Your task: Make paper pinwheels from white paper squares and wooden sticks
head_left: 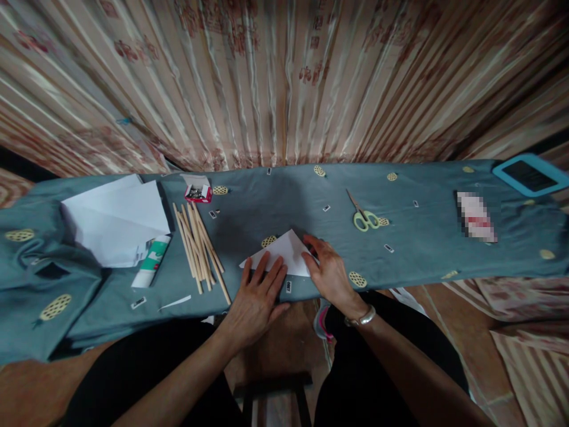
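Observation:
A white sheet of paper folded into a triangle [288,246] lies on the cloth-covered table in front of me, its peak pointing away. My left hand [258,296] rests on its left part, fingers stretched and pressing it flat. At the right corner my right hand [329,267] has its thumb and bent fingers closed around the paper's edge; the exact grip there is partly hidden. Scissors [365,219] with pale green handles lie apart, beyond my right hand. Several thin wooden sticks [198,246] lie to the left of my left hand.
On the left are white paper sheets [115,219], a green-and-white glue stick [151,261], a small open red box [198,190] of metal pieces and a paper strip [175,303]. At right lie a blurred-out packet [476,217] and a blue-framed tablet [531,175]. Curtains [284,83] hang behind.

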Demonstrator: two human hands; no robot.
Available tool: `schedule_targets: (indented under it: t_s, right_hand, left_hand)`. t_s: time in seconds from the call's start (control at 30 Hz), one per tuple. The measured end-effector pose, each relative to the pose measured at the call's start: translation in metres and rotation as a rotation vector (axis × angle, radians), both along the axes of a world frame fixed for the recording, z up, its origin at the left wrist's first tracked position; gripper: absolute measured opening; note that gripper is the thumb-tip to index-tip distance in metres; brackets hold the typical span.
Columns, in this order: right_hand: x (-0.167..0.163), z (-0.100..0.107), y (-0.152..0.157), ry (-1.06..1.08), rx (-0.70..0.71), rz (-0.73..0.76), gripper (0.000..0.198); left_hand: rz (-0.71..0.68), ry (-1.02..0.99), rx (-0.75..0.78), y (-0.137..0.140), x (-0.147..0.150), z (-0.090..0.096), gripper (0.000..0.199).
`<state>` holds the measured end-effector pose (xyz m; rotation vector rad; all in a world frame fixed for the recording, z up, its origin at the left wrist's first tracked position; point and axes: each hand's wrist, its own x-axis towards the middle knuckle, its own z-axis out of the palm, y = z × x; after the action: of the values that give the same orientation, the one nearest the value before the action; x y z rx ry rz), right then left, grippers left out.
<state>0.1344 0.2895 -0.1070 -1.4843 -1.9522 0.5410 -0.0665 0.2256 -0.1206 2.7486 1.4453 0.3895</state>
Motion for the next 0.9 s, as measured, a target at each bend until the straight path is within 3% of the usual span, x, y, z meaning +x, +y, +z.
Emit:
schedule_targets:
  t_s: [0.33, 0.9]
  right_hand:
    - [-0.0002, 0.0005, -0.0034, -0.074, 0.063, 0.043, 0.040]
    - [0.0012, -0.0003, 0.0003, -0.006, 0.009, -0.022, 0.038]
  left_hand:
    - [0.003, 0.019, -0.012, -0.0014, 0.0009, -0.0002, 0.068]
    - [-0.016, -0.005, -0.018, -0.0081, 0.0010, 0.0062, 0.065]
